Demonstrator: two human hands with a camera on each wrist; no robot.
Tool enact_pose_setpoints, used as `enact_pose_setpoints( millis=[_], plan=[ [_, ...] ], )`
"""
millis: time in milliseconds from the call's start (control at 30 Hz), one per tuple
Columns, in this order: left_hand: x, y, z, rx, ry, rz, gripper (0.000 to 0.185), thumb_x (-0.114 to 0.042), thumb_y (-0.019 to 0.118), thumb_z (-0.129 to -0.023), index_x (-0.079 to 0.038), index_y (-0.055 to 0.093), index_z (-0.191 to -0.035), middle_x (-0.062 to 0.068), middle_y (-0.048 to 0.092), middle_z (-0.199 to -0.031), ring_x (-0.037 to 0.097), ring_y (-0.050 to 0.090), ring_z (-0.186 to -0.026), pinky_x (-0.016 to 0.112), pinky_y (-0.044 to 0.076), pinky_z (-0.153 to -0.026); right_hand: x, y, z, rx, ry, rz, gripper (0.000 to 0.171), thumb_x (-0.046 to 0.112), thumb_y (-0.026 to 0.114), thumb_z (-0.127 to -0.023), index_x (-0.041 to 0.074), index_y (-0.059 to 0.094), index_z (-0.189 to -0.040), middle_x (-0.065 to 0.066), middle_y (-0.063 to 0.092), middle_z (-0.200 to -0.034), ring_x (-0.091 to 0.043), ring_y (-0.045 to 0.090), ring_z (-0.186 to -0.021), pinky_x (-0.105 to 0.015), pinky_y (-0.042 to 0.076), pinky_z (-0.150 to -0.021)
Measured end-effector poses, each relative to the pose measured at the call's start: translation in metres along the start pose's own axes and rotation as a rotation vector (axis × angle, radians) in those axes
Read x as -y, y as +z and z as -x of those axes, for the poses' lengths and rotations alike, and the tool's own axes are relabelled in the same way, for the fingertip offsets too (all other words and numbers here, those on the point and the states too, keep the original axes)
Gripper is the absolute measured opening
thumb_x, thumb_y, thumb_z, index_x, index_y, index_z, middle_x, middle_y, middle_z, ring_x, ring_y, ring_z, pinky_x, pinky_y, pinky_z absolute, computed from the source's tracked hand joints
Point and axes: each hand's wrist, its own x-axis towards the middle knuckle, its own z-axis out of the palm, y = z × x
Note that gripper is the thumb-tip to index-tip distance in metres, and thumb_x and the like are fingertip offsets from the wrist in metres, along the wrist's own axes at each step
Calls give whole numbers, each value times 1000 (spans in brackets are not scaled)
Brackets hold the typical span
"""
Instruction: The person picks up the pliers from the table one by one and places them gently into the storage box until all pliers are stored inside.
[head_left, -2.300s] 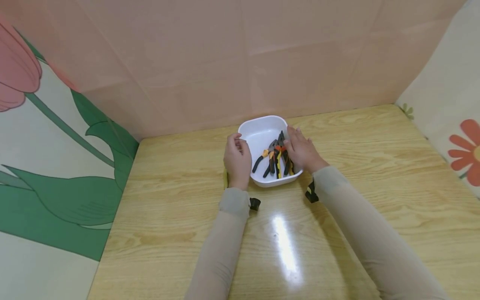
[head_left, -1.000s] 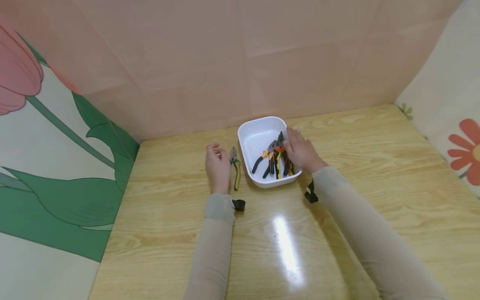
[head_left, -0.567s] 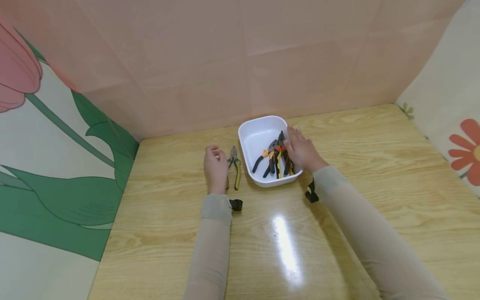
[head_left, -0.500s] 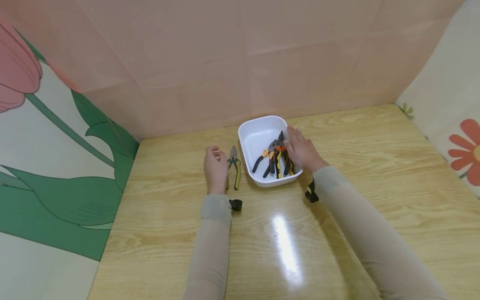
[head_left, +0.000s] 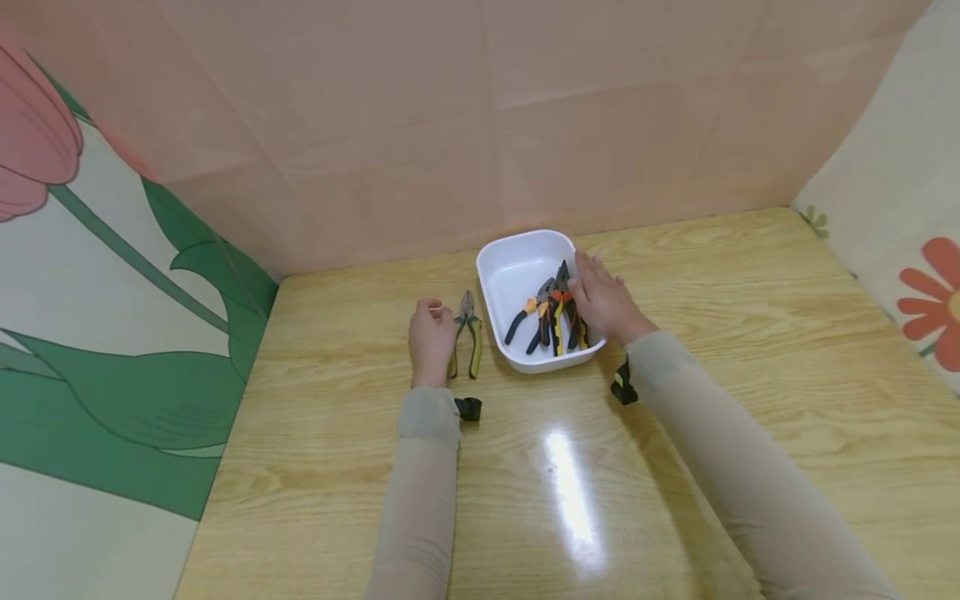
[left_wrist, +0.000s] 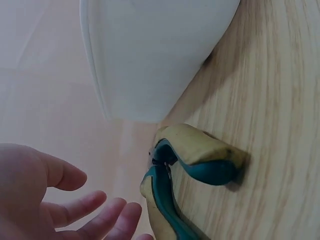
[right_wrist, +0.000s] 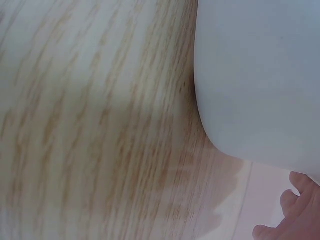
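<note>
Since half a second earlier almost nothing had shifted: the left hand (head_left: 431, 340) had slipped a touch lower beside the pliers (head_left: 467, 333), and the right hand (head_left: 602, 300) had stayed on the bowl (head_left: 517, 267).

Head view: the pliers lay flat on the wooden table (head_left: 675, 400) at centre frame, just left of the bowl and apart from it. Their long axis ran up and down the frame, steel nose toward the top, yellow-and-dark handles splayed toward the bottom. The left hand rested just left of them, fingers loosely curled and holding nothing; whether it touched the near handle I could not tell. The bowl was white, smooth plastic, rounded-rectangular, and held several pliers (head_left: 551, 317) with orange, yellow and black grips, noses toward the upper right. The right hand lay over the bowl's right rim, fingers fairly straight on those tools; no grip showed.

Left wrist view: the curved handle ends of the pliers (left_wrist: 192, 165), yellow outside and teal inside, lay on the grained wood at lower centre, below the bowl's (left_wrist: 150, 55) smooth white wall. The hand's (left_wrist: 35, 195) fingers (left_wrist: 112, 215) were spread and relaxed at lower left, holding nothing.

Right wrist view: the bowl's (right_wrist: 260, 80) rounded corner filled the upper right over blurred wood grain; fingertips (right_wrist: 295, 215) showed at the lower right corner.
</note>
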Motion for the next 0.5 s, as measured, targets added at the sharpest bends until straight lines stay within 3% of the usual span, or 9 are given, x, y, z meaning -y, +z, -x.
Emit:
enact_pose_setpoints(
  millis=[267, 500],
  plan=[
    [-1, -1, 3, 52, -40, -83, 31, -22, 53, -103, -6, 59, -129, 14, 67, -117, 31, 65, -100, 45, 53, -86, -1, 0, -1, 1, 1, 1, 64, 41, 18, -111, 11, -7, -162, -16, -1, -169, -37, -5, -154, -64, -1, -120],
    [-2, -1, 5, 103, -73, -99, 34, -23, 52, -104, -6, 57, -133, 14, 68, -120, 30, 66, -100, 44, 53, -85, -3, 1, -1, -5, -4, -9, 64, 41, 18, -111, 11, -5, -162, -15, 0, -169, -37, -5, -155, -64, -2, -120]
  ],
)
